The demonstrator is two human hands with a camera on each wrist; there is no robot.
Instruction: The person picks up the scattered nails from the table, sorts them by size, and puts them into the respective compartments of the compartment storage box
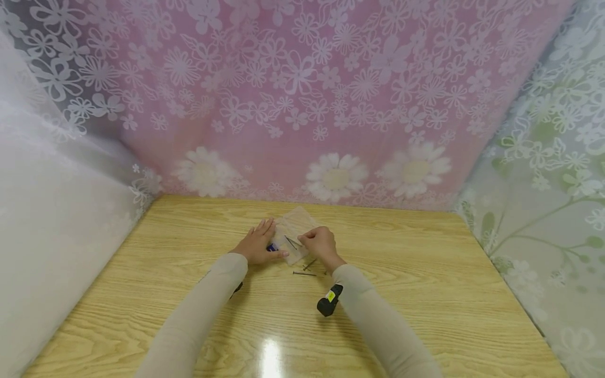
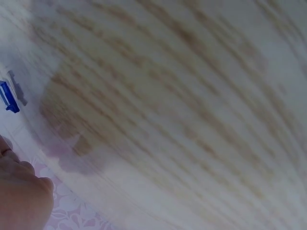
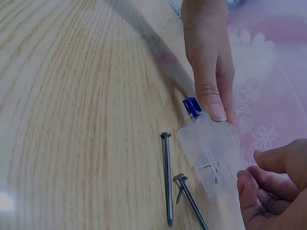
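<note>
A translucent plastic box (image 3: 204, 139) with a blue latch (image 3: 193, 107) lies on the table. My left hand (image 1: 257, 244) rests on its left side, fingers spread; in the right wrist view a fingertip touches the box beside the latch. Thin dark nails (image 1: 291, 242) show within its outline. My right hand (image 1: 322, 244) is at the right side of the box with fingers curled and thumb near the index finger; whether anything sits between them cannot be made out. Loose nails, including a long one (image 3: 167, 179), lie just in front of the box.
The wood-grain table (image 1: 425, 294) carries all of this. A pink flowered cloth (image 1: 293, 105) hangs behind, with pale cloths at both sides. Black wrist devices, one visible below the right sleeve (image 1: 330, 300), hang close to the tabletop. The left wrist view is mostly blurred.
</note>
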